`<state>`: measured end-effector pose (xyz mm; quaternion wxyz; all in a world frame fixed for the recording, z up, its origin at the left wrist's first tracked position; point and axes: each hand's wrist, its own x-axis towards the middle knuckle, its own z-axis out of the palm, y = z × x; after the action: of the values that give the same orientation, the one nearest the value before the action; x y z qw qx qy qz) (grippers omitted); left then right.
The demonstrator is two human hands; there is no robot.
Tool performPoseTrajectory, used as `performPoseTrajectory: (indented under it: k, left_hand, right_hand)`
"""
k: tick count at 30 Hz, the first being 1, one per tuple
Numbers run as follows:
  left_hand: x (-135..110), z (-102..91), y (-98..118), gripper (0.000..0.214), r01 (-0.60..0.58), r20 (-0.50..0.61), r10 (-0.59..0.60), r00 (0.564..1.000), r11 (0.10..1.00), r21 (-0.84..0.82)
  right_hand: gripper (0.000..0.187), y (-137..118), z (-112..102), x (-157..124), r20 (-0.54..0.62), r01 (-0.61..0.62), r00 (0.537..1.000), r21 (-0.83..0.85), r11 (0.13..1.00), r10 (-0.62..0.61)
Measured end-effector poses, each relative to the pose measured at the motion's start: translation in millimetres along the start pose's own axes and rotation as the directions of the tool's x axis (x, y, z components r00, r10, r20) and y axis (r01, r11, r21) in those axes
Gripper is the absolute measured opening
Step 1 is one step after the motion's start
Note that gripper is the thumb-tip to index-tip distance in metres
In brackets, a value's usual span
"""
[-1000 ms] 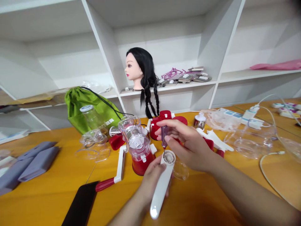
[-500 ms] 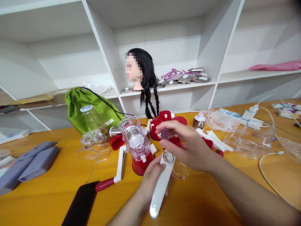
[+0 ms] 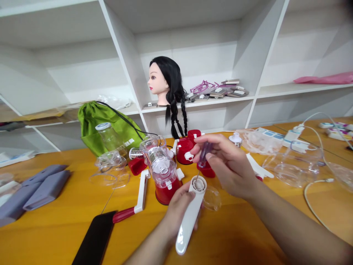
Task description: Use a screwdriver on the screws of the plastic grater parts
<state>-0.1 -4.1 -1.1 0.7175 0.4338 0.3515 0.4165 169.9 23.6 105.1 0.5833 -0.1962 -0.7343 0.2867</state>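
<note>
My left hand (image 3: 178,209) is wrapped round a long white handheld device (image 3: 190,217), held upright with its round top end facing up. My right hand (image 3: 228,165) pinches a small screwdriver with a purple handle (image 3: 204,156). Its thin metal tip slants down to the device's top end (image 3: 198,183). Both hands hover over the orange table (image 3: 55,221), just right of a red-and-clear hand-crank grinder (image 3: 162,173).
A black phone (image 3: 95,239) lies at the near edge. A green drawstring bag (image 3: 106,125), a clear jar (image 3: 109,138), clear plastic parts (image 3: 110,169), red grinder parts (image 3: 187,149), grey pouches (image 3: 35,187), cables (image 3: 317,184) and a mannequin head (image 3: 165,84) on white shelves surround the hands.
My right hand has lifted and shifted right, tilting the purple screwdriver so its metal shaft now shows above the device's top. My left hand and the white device have stayed put.
</note>
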Motion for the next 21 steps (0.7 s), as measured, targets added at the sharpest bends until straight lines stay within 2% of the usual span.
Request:
performPoseTrajectory:
  k: [3,10,14,21]
  left_hand:
    - [1.8,-1.6,-1.9,0.046,0.008,-0.006,-0.008,1.000,1.000,0.000]
    - [0.2,-0.3,0.3,0.044,-0.001,-0.012,0.001,1.000,1.000,-0.004]
    - [-1.0,0.9,1.4,0.036,-0.012,-0.018,0.012,1.000,1.000,-0.001]
    - [-1.1,1.8,2.6,0.036,0.000,-0.026,0.000,1.000,1.000,0.000]
  right_hand:
    - [0.039,-2.6,-1.6,1.6,-0.045,0.048,0.998,-0.007,0.999,-0.048]
    - [0.030,-2.3,-2.2,0.7,0.097,-0.051,0.994,-0.029,0.998,0.053]
    - [0.030,-1.6,-0.1,1.4,0.093,-0.027,0.995,-0.056,0.998,0.032]
    - [0.036,-0.7,1.0,1.3,0.088,0.012,0.996,-0.108,0.994,-0.003]
